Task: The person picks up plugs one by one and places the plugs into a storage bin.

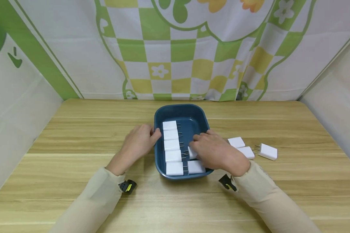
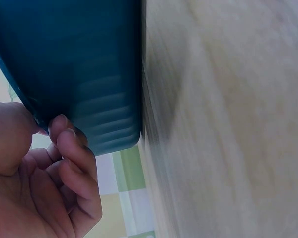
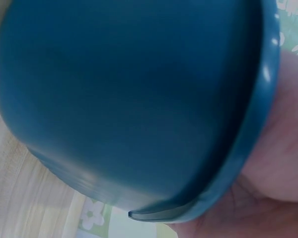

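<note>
A dark blue plastic bin (image 1: pixel 181 108) stands on the table, and my left hand (image 1: pixel 141 139) pinches its left rim between thumb and fingers. In the left wrist view, the thumb and curled fingers (image 2: pixel 72 144) meet at that rim. Several white charger plugs (image 1: pixel 172 144) lie in a column along the bin's left side, prongs toward the right. My right hand (image 1: pixel 214 150) reaches over the right rim and grips another charger plug (image 1: pixel 192 153), partly hidden under the fingers, prongs toward the left. Just in front of it lies a further charger plug (image 1: pixel 196 167). The right wrist view mostly shows the bin's outer wall (image 3: pixel 134 99).
To the right of the bin, three loose objects lie on the wooden table (image 1: pixel 297 181): two white charger plugs (image 1: pixel 246 152) close together and a separate charger plug (image 1: pixel 267 151) with prongs toward the left. A checked curtain (image 1: pixel 182 64) hangs behind the table's back edge.
</note>
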Tool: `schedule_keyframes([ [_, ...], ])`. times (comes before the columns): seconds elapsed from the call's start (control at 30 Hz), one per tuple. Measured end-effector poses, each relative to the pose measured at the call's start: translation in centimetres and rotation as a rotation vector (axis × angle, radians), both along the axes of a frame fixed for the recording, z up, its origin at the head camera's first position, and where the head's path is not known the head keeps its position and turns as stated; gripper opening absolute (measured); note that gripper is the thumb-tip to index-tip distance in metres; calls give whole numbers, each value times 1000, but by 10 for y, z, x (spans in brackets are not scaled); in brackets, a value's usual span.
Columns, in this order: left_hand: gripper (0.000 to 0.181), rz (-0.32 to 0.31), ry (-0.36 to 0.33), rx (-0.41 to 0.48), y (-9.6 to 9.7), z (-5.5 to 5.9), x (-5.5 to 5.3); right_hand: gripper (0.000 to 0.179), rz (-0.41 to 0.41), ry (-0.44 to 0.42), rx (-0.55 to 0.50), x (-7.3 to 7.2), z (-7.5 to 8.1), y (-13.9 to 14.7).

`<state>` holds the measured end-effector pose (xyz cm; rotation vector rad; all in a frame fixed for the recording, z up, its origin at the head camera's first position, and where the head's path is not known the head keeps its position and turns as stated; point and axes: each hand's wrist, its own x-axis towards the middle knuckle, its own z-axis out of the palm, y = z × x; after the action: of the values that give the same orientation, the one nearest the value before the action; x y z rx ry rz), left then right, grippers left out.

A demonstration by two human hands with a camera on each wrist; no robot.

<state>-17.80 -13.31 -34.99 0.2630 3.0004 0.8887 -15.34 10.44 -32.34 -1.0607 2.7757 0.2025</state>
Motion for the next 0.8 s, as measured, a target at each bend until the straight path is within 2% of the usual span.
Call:
schedule_keyframes([
  [0.33, 44, -3, 3, 3, 0, 0, 0, 26, -7, -44, -12, 0, 1, -1],
  [0.8, 44, -5, 4, 7, 0, 0, 1, 26, 18, -52, -59, 0, 1, 0],
])
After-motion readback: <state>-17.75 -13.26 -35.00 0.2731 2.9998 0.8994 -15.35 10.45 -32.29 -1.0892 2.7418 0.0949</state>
